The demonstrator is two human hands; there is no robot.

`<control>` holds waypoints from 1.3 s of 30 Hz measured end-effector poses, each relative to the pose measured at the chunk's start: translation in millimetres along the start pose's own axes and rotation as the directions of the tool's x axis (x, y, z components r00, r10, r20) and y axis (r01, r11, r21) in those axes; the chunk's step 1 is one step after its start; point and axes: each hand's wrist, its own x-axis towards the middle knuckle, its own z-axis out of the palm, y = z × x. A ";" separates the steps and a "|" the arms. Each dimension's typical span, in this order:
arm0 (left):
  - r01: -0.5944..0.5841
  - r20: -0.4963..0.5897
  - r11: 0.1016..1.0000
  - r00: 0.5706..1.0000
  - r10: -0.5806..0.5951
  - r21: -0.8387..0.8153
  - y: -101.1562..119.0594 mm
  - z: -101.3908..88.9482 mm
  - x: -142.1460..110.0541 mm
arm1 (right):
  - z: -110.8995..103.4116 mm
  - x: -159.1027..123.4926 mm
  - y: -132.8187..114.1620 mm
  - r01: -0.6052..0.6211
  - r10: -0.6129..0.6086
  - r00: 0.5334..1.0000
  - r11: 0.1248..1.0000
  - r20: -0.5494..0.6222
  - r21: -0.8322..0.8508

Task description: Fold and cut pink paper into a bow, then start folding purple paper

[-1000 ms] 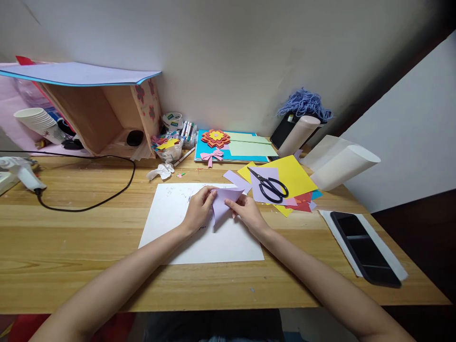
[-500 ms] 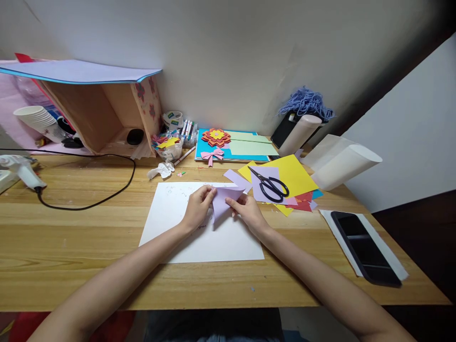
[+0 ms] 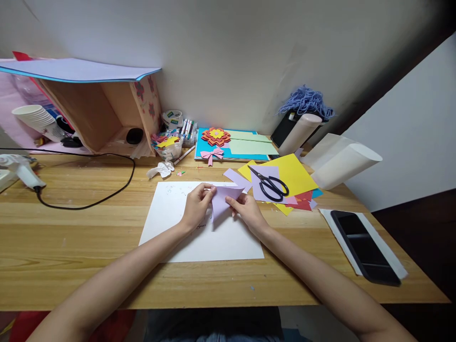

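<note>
Between my two hands is a piece of lilac paper [image 3: 221, 203], folded into a triangle with one point downward. My left hand [image 3: 197, 204] pinches its upper left corner between thumb and fingers. On the right side, my right hand [image 3: 247, 209] grips the slanting edge, thumb on the near face and fingers behind, partly hidden. Both hands are above a white sheet [image 3: 167, 237] with small dark marks, lying on the wooden table. Black-handled scissors [image 3: 270, 184] rest on lilac and yellow paper [image 3: 294, 175] just beyond my right hand.
A blue board [image 3: 245, 154] with a layered paper flower [image 3: 215, 137] and pink bow [image 3: 212, 154] lies at the back. Left are an open box [image 3: 103, 109], a glue gun [image 3: 23, 171] and its black cord [image 3: 89, 207]. A phone [image 3: 365, 247] and rolled white paper [image 3: 347, 166] are right.
Both hands keep their hold on the folded lilac paper, with hardly any movement. The whole view has shifted very slightly.
</note>
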 end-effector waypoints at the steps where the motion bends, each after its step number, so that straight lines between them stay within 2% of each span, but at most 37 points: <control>1: 0.001 0.002 1.000 1.000 -0.001 -0.001 -0.2 0.0 0.0 | -0.1 0.0 -0.2 -0.002 0.002 1.000 1.000 0.001 -0.002; 8: -0.006 -0.006 1.000 1.000 0.006 -0.011 1.7 0.6 0.0 | 0.2 -0.5 -1.6 -0.005 0.005 1.000 1.000 -0.001 -0.017; 15: -0.036 0.001 0.999 0.999 0.036 0.009 2.9 0.6 0.4 | 0.5 0.1 -1.4 -0.015 0.015 1.000 0.998 -0.001 0.057; 24: -0.004 0.038 1.000 0.999 0.005 -0.020 5.1 0.4 -1.3 | 1.2 -1.5 -3.0 -0.016 0.017 1.000 0.999 -0.016 0.036; 39: -0.036 0.006 0.999 0.999 0.036 -0.018 3.8 1.4 -0.3 | 1.1 -1.8 -3.0 -0.024 0.025 0.999 0.999 -0.034 0.023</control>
